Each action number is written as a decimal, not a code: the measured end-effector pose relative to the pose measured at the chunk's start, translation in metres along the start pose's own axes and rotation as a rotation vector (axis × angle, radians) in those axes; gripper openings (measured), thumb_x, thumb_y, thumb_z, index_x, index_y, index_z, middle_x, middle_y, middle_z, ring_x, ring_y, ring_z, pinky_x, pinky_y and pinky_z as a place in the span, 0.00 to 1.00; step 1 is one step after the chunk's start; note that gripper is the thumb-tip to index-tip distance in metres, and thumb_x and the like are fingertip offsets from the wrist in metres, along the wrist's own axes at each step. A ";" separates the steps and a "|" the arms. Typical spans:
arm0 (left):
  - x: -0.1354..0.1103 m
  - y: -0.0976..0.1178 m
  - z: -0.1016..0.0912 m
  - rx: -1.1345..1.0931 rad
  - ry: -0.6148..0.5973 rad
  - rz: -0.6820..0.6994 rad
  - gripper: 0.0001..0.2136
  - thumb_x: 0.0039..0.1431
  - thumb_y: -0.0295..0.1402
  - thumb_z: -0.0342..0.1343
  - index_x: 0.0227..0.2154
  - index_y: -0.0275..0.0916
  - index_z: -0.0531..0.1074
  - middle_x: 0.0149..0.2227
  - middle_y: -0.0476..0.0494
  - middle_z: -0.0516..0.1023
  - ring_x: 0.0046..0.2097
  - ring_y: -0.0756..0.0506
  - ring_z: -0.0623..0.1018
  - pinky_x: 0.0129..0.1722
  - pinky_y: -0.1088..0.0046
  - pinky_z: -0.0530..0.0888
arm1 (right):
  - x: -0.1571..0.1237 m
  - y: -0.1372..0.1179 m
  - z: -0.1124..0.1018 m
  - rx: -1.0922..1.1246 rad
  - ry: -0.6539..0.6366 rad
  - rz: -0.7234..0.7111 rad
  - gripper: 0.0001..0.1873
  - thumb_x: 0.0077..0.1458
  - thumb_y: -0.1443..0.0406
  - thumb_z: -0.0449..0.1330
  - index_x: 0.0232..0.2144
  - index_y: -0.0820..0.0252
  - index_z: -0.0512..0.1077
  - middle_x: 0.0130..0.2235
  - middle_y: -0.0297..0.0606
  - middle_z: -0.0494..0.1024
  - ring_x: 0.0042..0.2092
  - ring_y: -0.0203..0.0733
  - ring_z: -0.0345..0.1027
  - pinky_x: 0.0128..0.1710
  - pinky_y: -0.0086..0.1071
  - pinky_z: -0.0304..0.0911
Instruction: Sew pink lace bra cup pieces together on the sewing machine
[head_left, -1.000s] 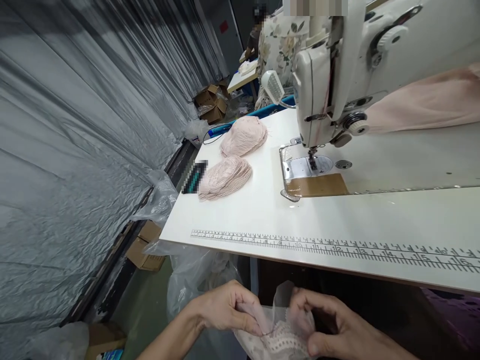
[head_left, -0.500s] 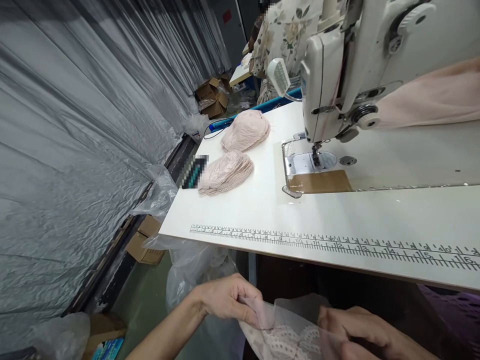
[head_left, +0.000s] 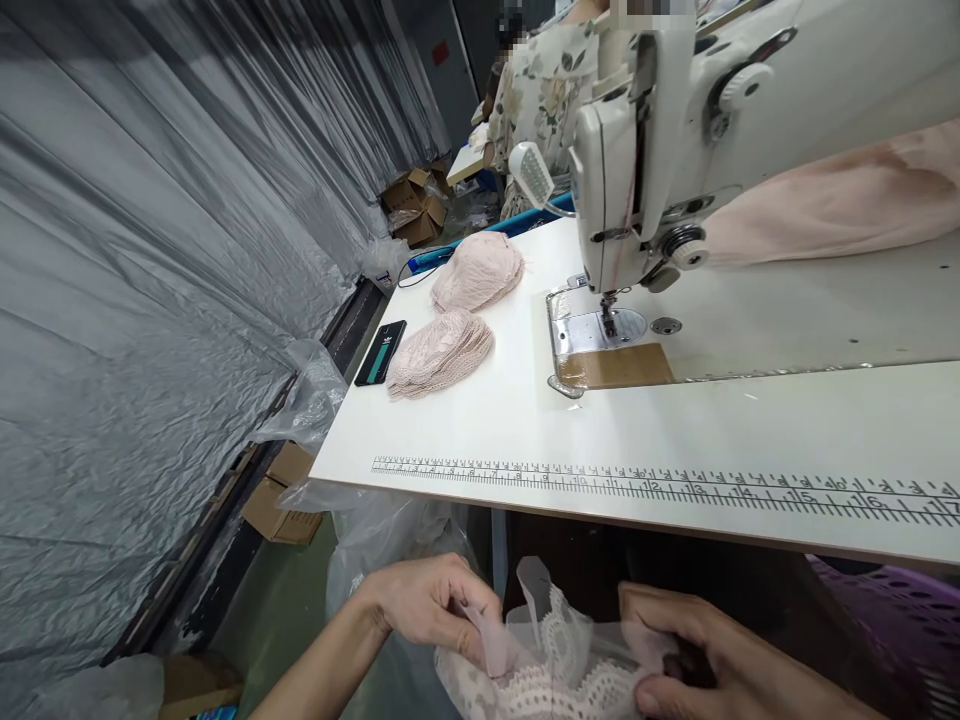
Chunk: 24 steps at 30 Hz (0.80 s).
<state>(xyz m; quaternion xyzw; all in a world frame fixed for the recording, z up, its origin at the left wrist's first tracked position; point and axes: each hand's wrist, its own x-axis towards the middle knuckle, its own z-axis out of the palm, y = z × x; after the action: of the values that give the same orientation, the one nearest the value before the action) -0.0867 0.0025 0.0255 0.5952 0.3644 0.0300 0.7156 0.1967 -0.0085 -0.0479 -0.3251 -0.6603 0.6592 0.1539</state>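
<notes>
Below the table's front edge, a pale pink piece of lace with sheer mesh (head_left: 559, 685) is stretched between both hands. My left hand (head_left: 439, 610) pinches its left side between thumb and fingers. On the right, my right hand (head_left: 686, 650) grips the mesh with thumb and curled fingers. A scalloped lace edge shows in the middle, and a sheer flap stands up between the hands. The lower part of the piece runs out of view at the bottom.
A white sewing machine (head_left: 622, 200) stands on the white table (head_left: 450, 430), which has a printed ruler along its front. Two piles of pink lace cups (head_left: 442, 350) lie left, beside a black phone (head_left: 380, 353). A purple basket (head_left: 892, 620) sits below right. Another person (head_left: 544, 100) is behind.
My hands have opened out the lace piece, and its scalloped edge and an upright flap now show more. My right hand has turned, its thumb now visible. The view has shifted slightly right.
</notes>
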 end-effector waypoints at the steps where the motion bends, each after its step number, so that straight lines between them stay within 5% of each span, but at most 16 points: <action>1: 0.000 0.001 0.000 0.010 -0.013 -0.004 0.28 0.46 0.59 0.58 0.26 0.33 0.77 0.24 0.43 0.76 0.27 0.50 0.75 0.30 0.78 0.72 | 0.005 -0.004 -0.001 0.025 -0.022 -0.019 0.14 0.50 0.61 0.60 0.22 0.56 0.58 0.30 0.31 0.65 0.34 0.40 0.62 0.35 0.30 0.58; 9: -0.011 0.013 -0.003 0.078 -0.092 -0.039 0.28 0.47 0.62 0.55 0.21 0.36 0.74 0.19 0.46 0.71 0.18 0.54 0.63 0.19 0.77 0.61 | 0.021 0.002 0.011 0.264 -0.148 -0.024 0.10 0.48 0.62 0.60 0.26 0.55 0.60 0.27 0.27 0.59 0.30 0.36 0.52 0.30 0.29 0.51; 12: -0.008 0.014 -0.002 0.080 -0.130 -0.049 0.29 0.46 0.63 0.54 0.20 0.37 0.73 0.21 0.44 0.71 0.21 0.52 0.67 0.20 0.77 0.62 | 0.025 0.008 0.012 0.320 -0.145 -0.071 0.14 0.48 0.56 0.63 0.22 0.57 0.64 0.26 0.28 0.61 0.31 0.37 0.54 0.32 0.30 0.51; 16: -0.002 0.016 0.000 0.070 -0.144 -0.048 0.31 0.42 0.66 0.54 0.18 0.36 0.70 0.22 0.42 0.71 0.26 0.49 0.72 0.26 0.77 0.68 | 0.033 0.013 0.014 0.475 -0.141 -0.159 0.18 0.48 0.50 0.62 0.26 0.56 0.65 0.40 0.35 0.68 0.42 0.42 0.62 0.41 0.34 0.57; 20: -0.005 0.015 0.000 0.086 -0.069 -0.052 0.31 0.42 0.66 0.53 0.18 0.36 0.68 0.22 0.43 0.70 0.25 0.50 0.70 0.26 0.78 0.68 | 0.039 0.015 0.021 0.596 -0.160 -0.208 0.18 0.50 0.49 0.61 0.27 0.56 0.64 0.53 0.42 0.66 0.54 0.49 0.60 0.50 0.40 0.56; 24: -0.016 0.007 -0.003 0.103 0.046 -0.042 0.30 0.45 0.63 0.55 0.18 0.36 0.67 0.19 0.46 0.66 0.22 0.52 0.67 0.24 0.80 0.66 | 0.043 0.011 0.026 0.615 -0.079 -0.216 0.17 0.50 0.51 0.62 0.26 0.57 0.65 0.37 0.36 0.71 0.41 0.42 0.64 0.41 0.35 0.58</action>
<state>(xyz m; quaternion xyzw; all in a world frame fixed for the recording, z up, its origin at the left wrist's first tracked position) -0.0975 -0.0004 0.0394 0.6226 0.3941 0.0098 0.6760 0.1512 -0.0021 -0.0704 -0.1659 -0.4662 0.8198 0.2882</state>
